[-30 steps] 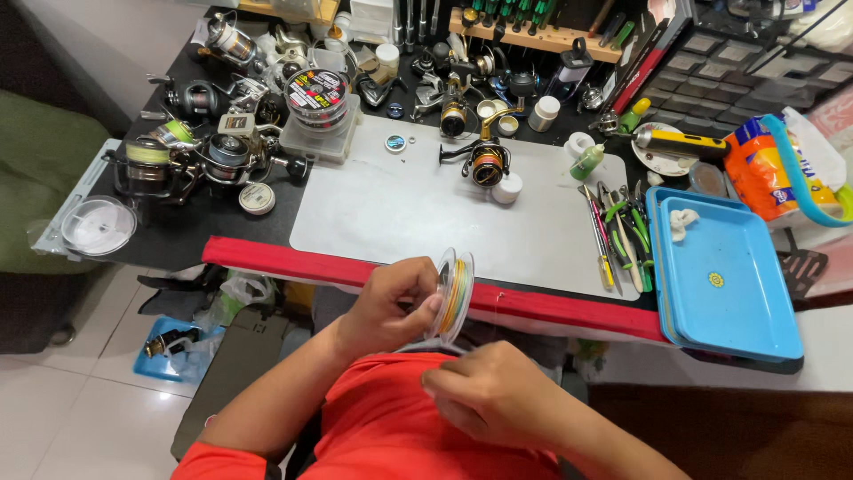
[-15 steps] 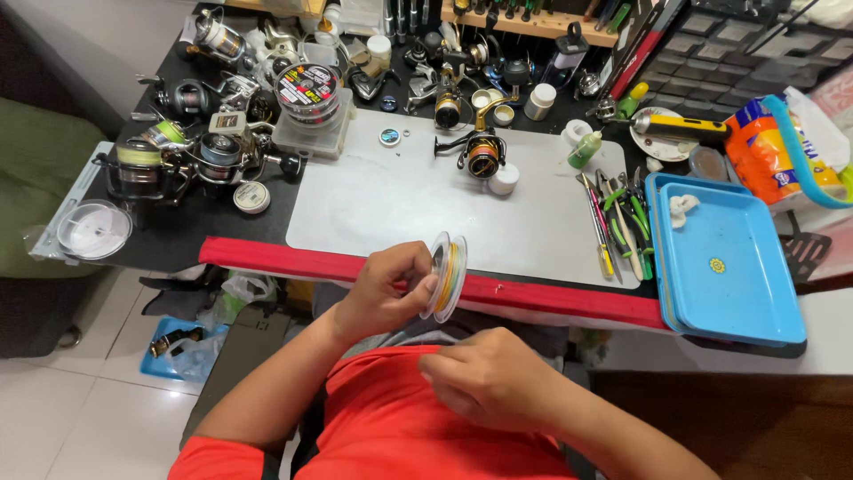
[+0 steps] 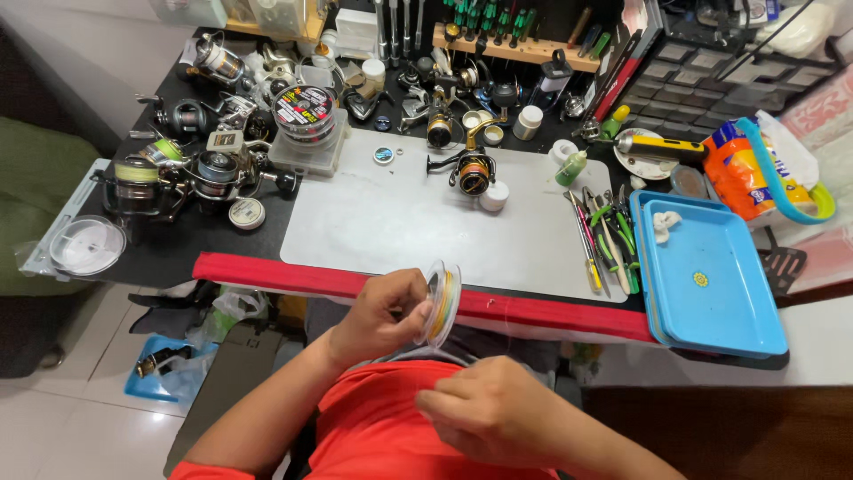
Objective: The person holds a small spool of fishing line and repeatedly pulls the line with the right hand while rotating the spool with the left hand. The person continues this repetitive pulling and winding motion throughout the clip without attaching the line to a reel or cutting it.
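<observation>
A fishing reel (image 3: 473, 171) stands on the work mat (image 3: 391, 222) at the bench's (image 3: 178, 253) middle. More reels (image 3: 200, 169) crowd the left; pliers (image 3: 613, 236) and a tray (image 3: 711, 284) lie right. A line spool (image 3: 442, 302) sits in the left hand (image 3: 382, 313) before the bench edge.

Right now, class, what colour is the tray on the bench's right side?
Light blue; the tray shows best in the head view.

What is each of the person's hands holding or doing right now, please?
Left hand: closed on a clear spool of multicoloured fishing line.
Right hand: fingers curled near the lap; whether it pinches anything cannot be told.
</observation>
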